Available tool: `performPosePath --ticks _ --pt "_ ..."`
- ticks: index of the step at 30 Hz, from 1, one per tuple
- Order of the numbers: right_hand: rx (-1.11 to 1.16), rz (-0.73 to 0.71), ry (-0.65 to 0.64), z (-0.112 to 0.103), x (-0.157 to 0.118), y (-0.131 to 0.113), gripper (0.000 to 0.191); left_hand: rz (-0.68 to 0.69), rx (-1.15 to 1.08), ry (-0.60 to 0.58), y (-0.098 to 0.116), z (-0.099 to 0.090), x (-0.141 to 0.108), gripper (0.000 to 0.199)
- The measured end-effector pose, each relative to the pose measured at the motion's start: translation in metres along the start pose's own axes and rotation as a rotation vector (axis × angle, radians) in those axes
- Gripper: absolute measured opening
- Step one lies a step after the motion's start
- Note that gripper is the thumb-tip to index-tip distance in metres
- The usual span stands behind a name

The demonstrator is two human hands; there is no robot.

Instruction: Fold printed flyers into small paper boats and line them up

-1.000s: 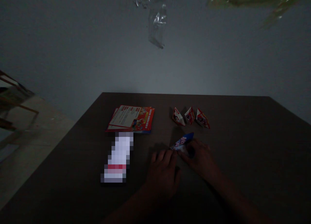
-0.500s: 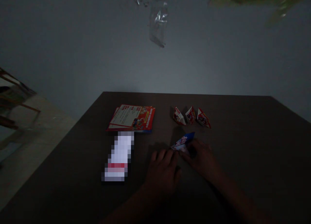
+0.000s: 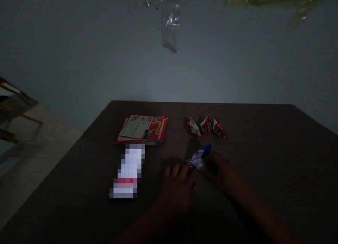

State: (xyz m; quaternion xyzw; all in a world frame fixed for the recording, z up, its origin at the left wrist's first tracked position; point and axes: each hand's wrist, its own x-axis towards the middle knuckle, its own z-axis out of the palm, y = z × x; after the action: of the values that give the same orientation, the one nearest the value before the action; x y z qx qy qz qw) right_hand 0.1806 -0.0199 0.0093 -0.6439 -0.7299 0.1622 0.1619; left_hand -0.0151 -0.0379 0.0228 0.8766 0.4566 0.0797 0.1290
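A small folded paper piece (image 3: 199,156), blue with white pattern and a paler lower side, stands on the table in front of my hands. My left hand (image 3: 177,187) rests palm down to its near left, fingers bent and spread on the tabletop, the index tip close to the paper's lower edge; contact is unclear. On the paper's right side is my right hand (image 3: 225,173), thumb and index finger apart with a gap between them, the thumb by the lower corner. Farther back stand three folded red-and-white paper pieces (image 3: 206,126) in a row.
A stack of printed red-and-white sheets (image 3: 141,129) lies at the left of the dark table (image 3: 264,138). Just nearer is a pixelated white strip (image 3: 129,170). A wall with clear plastic (image 3: 170,29) stuck on it rises behind. Wooden furniture (image 3: 18,110) stands far left.
My right thumb and index finger have drawn slightly back to the right from the blue paper. My left thumb has moved in closer to its fingers. The paper stays about where it was.
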Motion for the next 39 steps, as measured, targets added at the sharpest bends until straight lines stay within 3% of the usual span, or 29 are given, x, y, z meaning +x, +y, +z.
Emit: performPosePath --ticks 10,17,20,24,30,39 --pt "0.061 0.105 -0.135 -0.015 -0.006 0.020 0.021 0.001 0.003 0.002 0.001 0.002 -0.001 0.039" --pt "0.146 -0.043 -0.149 -0.021 -0.006 0.034 0.017 0.089 0.050 0.058 0.007 0.015 0.006 0.040" --pt "0.193 -0.068 -0.144 -0.019 -0.006 0.038 0.016 0.104 0.034 0.021 0.009 0.012 0.008 0.039" --pt "0.292 -0.023 -0.090 -0.017 -0.004 0.039 0.012 0.104 0.013 -0.027 0.008 0.010 0.007 0.044" --pt "0.388 0.115 -0.024 -0.016 0.000 0.033 0.020 0.122 -0.023 -0.064 0.002 0.010 0.003 0.056" --pt "0.647 0.160 0.150 -0.005 0.012 0.031 0.046 0.157 -0.114 -0.082 -0.002 0.001 0.007 0.052"
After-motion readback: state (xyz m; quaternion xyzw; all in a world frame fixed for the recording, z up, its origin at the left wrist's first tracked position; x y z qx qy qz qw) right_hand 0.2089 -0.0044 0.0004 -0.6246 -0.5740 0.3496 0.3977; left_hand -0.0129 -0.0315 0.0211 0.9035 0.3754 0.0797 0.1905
